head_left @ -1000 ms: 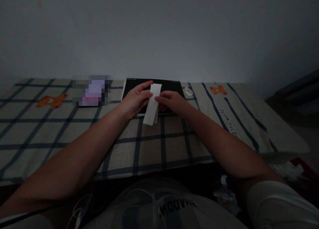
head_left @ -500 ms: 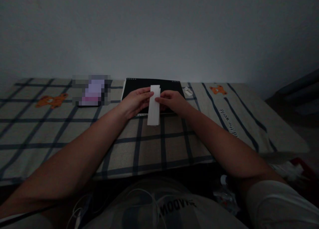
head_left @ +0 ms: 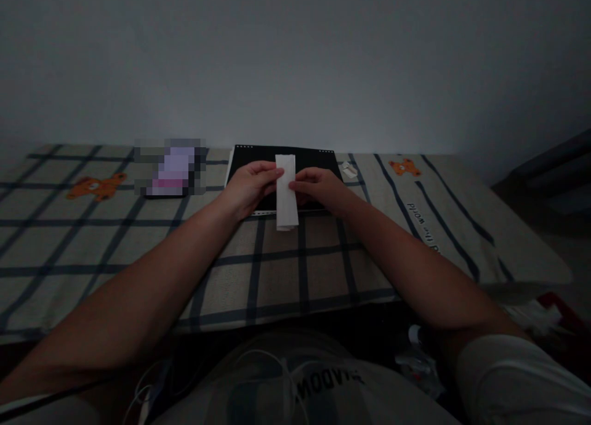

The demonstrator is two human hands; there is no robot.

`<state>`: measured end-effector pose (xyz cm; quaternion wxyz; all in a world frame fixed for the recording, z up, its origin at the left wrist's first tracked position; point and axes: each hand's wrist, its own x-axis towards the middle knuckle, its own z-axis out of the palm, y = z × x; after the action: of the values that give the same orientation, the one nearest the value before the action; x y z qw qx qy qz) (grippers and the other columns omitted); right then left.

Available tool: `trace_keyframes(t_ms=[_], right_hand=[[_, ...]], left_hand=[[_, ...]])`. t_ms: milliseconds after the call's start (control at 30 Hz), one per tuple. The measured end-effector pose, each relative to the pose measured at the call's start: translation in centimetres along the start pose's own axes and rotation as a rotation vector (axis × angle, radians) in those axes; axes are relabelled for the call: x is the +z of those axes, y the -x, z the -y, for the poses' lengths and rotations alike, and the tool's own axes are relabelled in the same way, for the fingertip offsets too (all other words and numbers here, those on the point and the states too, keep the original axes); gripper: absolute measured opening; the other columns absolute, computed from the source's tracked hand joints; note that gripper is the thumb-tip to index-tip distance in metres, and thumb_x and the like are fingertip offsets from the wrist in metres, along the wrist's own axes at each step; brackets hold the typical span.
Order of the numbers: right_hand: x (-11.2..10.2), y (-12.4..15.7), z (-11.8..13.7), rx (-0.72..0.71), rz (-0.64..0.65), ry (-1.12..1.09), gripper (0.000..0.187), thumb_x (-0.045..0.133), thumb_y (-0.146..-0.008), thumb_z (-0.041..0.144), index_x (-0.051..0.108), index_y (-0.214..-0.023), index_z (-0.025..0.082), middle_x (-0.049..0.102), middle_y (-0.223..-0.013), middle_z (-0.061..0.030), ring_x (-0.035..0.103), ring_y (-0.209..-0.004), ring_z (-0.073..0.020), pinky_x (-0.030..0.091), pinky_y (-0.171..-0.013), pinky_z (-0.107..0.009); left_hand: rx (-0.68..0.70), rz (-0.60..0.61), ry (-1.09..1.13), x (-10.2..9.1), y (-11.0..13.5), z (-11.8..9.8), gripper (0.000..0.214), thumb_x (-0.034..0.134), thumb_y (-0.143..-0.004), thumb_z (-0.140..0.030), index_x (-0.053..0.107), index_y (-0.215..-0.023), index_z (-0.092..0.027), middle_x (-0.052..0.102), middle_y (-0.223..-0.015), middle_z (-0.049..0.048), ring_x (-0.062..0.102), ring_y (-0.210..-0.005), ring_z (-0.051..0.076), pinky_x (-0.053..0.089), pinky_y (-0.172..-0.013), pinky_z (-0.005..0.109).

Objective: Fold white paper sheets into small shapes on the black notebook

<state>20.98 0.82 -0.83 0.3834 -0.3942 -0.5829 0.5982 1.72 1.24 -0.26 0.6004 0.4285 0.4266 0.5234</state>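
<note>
Two bare hands meet over a cloth-covered worktop (head_left: 226, 283), gripping a white paper strip (head_left: 287, 197). The left hand (head_left: 248, 190) pinches its upper edge at 10 o'clock, thumb in front; the right hand (head_left: 322, 188) closes on the opposite edge at 3 o'clock. From where I stand, the folding looks well along: the paper is narrow and layered, though the layers at its lower end do not sit flush. Whether more creases remain, I cannot tell. The strip is held up in front of a black pad (head_left: 316, 160), its lower end over the near edge.

Taking the strip as the dial's centre, a phone (head_left: 178, 166), partly blurred, lies toward 10 o'clock and a pale scrap (head_left: 349, 170) near 2. Orange bears (head_left: 95, 186) decorate the checked cloth at 9 and 3. A plain wall (head_left: 295, 61) rises at 12 in the dim room.
</note>
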Motion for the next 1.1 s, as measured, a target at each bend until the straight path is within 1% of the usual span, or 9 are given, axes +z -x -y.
trace_keyframes(t_ms=[100, 200, 300, 433, 500, 700, 800, 967, 1100], right_hand=[[0.0, 0.0, -0.1, 0.024, 0.036, -0.016, 0.019, 0.087, -0.078, 0.023, 0.07, -0.087, 0.019, 0.076, -0.078, 0.0014, 0.072, -0.067, -0.0119, 0.063, -0.066, -0.024], [-0.1, -0.2, -0.3, 0.008, 0.026, -0.003, 0.02, 0.087, -0.077, 0.022, 0.068, -0.082, 0.019, 0.075, -0.075, 0.0018, 0.071, -0.067, -0.0122, 0.063, -0.066, -0.025], [-0.4, -0.5, -0.7, -0.026, -0.03, 0.024, 0.022, 0.087, -0.077, 0.026, 0.066, -0.079, 0.02, 0.073, -0.074, 0.0018, 0.07, -0.066, -0.0131, 0.063, -0.067, -0.027], [-1.0, -0.8, -1.0, -0.094, -0.15, 0.071, 0.024, 0.085, -0.079, 0.033, 0.065, -0.081, 0.021, 0.073, -0.077, 0.0015, 0.07, -0.069, -0.0146, 0.063, -0.07, -0.031], [-1.1, -0.8, -0.9, -0.108, -0.168, 0.079, 0.022, 0.085, -0.079, 0.033, 0.066, -0.083, 0.021, 0.073, -0.08, 0.0009, 0.071, -0.072, -0.0152, 0.063, -0.073, -0.033], [-0.6, -0.5, -0.5, -0.022, -0.058, 0.044, 0.023, 0.087, -0.078, 0.03, 0.069, -0.087, 0.02, 0.076, -0.083, -0.0013, 0.072, -0.072, -0.0165, 0.065, -0.072, -0.034], [-0.6, -0.5, -0.6, -0.037, -0.079, 0.061, 0.022, 0.086, -0.079, 0.031, 0.067, -0.083, 0.02, 0.074, -0.077, -0.0001, 0.07, -0.068, -0.0157, 0.064, -0.069, -0.032], [-0.8, -0.7, -0.8, -0.07, -0.165, 0.074, 0.024, 0.085, -0.08, 0.032, 0.063, -0.079, 0.022, 0.072, -0.075, 0.0014, 0.071, -0.07, -0.016, 0.064, -0.073, -0.033], [-0.7, -0.6, -0.6, -0.025, -0.109, 0.045, 0.02, 0.084, -0.082, 0.029, 0.066, -0.086, 0.021, 0.074, -0.08, -0.0001, 0.072, -0.07, -0.016, 0.064, -0.07, -0.032]], left_hand=[[0.036, -0.012, -0.001, -0.1, -0.2, 0.0, 0.024, 0.091, -0.072, -0.021, 0.069, -0.082, -0.017, 0.074, -0.086, 0.0017, 0.073, -0.085, 0.016, 0.063, -0.087, 0.03], [0.028, 0.042, 0.015, -0.3, -0.2, 0.0, 0.024, 0.091, -0.072, -0.023, 0.072, -0.085, -0.017, 0.075, -0.086, 0.0017, 0.072, -0.084, 0.015, 0.063, -0.086, 0.03], [0.011, 0.071, -0.027, -0.4, -0.1, 0.1, 0.025, 0.092, -0.071, -0.025, 0.072, -0.083, -0.017, 0.076, -0.085, 0.0023, 0.072, -0.08, 0.015, 0.064, -0.082, 0.031], [-0.016, 0.103, -0.184, -0.4, 0.0, 0.4, 0.026, 0.095, -0.069, -0.025, 0.072, -0.078, -0.017, 0.075, -0.078, 0.0034, 0.072, -0.073, 0.017, 0.065, -0.08, 0.035], [-0.008, 0.104, -0.225, -0.4, 0.1, 0.5, 0.027, 0.095, -0.069, -0.026, 0.071, -0.078, -0.017, 0.075, -0.076, 0.0035, 0.072, -0.072, 0.018, 0.065, -0.081, 0.037], [0.092, 0.021, -0.212, -0.5, 0.0, 0.5, 0.027, 0.095, -0.07, -0.027, 0.07, -0.077, -0.018, 0.073, -0.074, 0.0011, 0.071, -0.069, 0.015, 0.065, -0.078, 0.033], [0.076, 0.026, -0.205, -0.6, -0.1, 0.5, 0.028, 0.095, -0.069, -0.03, 0.072, -0.079, -0.017, 0.074, -0.075, 0.0019, 0.072, -0.07, 0.016, 0.065, -0.078, 0.032], [0.022, 0.104, -0.252, -0.6, 0.0, 0.6, 0.028, 0.096, -0.068, -0.032, 0.076, -0.081, -0.017, 0.078, -0.081, 0.0058, 0.074, -0.074, 0.018, 0.066, -0.08, 0.035], [0.079, 0.038, -0.274, -0.6, 0.2, 0.3, 0.028, 0.096, -0.068, -0.031, 0.073, -0.078, -0.017, 0.076, -0.074, 0.0036, 0.072, -0.068, 0.017, 0.065, -0.077, 0.034]])
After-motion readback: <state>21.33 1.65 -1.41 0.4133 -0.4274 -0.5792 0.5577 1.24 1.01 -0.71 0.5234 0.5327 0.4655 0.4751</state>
